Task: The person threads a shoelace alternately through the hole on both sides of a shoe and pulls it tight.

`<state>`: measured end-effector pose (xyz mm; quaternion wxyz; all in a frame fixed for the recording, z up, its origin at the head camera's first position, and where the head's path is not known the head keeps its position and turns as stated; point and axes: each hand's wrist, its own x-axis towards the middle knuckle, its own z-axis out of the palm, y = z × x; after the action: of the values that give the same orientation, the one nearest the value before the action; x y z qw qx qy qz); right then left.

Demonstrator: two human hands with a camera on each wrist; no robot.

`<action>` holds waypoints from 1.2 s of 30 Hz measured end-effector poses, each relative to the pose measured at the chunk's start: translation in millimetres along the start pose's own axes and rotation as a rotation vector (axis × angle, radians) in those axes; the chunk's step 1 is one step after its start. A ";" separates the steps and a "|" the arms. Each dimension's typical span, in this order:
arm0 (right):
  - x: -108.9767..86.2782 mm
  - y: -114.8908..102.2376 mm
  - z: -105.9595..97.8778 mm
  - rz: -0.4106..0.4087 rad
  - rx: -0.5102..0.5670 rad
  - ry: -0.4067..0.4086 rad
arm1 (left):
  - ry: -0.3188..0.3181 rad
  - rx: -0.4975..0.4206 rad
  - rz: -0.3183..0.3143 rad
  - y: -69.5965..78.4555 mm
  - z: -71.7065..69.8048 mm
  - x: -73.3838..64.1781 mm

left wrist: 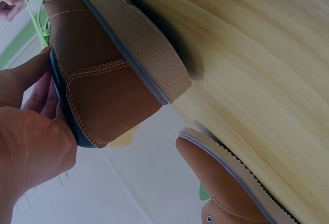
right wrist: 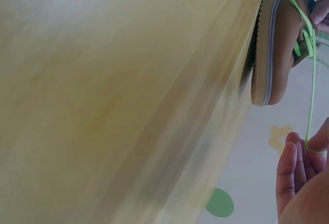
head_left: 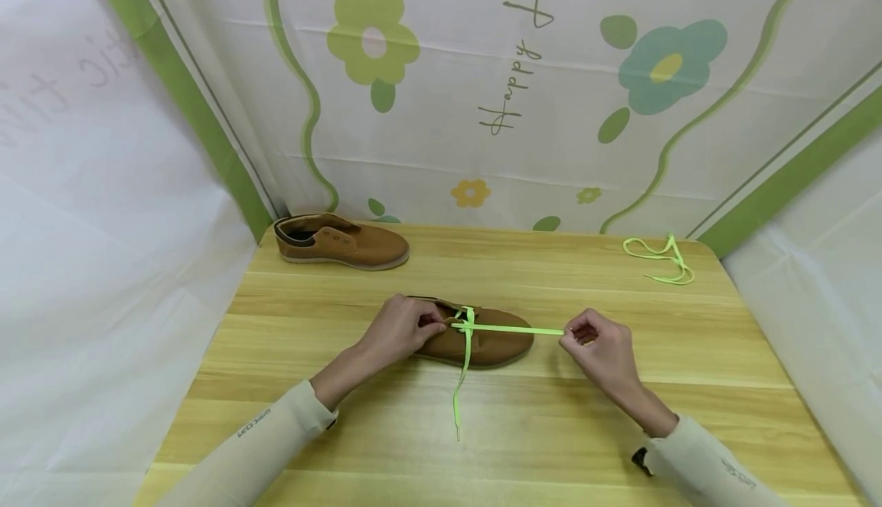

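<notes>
A brown leather shoe [head_left: 503, 348] stands on the table with its toe to the right, a neon green shoelace [head_left: 517, 329] through its eyelets. At the shoe's opening my left hand [head_left: 403, 328] pinches the near eyelet flap between thumb and fingers; part of the heel is hidden behind this hand. Off to the right, my right hand [head_left: 603, 351] pinches one end of the lace, which runs straight and taut over the toe. The other lace end hangs over the shoe's near side onto the table. In the left wrist view, my left hand [left wrist: 36, 131] touches the shoe's collar.
A second brown shoe [head_left: 365, 246], without a lace, stands at the table's back left. Another green shoelace [head_left: 678, 262] lies loose at the back right. Behind the wooden table [head_left: 551, 430] hangs a white flowered curtain [head_left: 441, 109], with white fabric at both sides.
</notes>
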<state>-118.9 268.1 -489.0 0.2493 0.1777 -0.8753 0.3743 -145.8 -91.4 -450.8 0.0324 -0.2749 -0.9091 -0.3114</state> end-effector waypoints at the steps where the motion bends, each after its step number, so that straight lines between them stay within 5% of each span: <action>1: -0.4 1.0 0.3 0.007 -0.004 0.000 | 0.000 -0.004 -0.001 0.2 0.0 -0.1; 17: 3.4 4.2 -0.4 0.081 -0.037 -0.024 | -0.024 -0.005 -0.012 1.2 -0.1 0.3; 28: 12.4 -19.0 0.0 0.165 0.217 -0.102 | -0.010 -0.034 -0.024 1.9 0.4 -0.7; 36: 22.8 -46.2 3.6 0.106 0.341 -0.147 | 0.007 -0.076 -0.022 1.0 0.1 -2.0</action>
<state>-115.5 232.3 -452.0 0.1309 0.1980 -0.8232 0.5157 -143.5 -91.7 -450.9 0.0217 -0.2651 -0.8993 -0.3472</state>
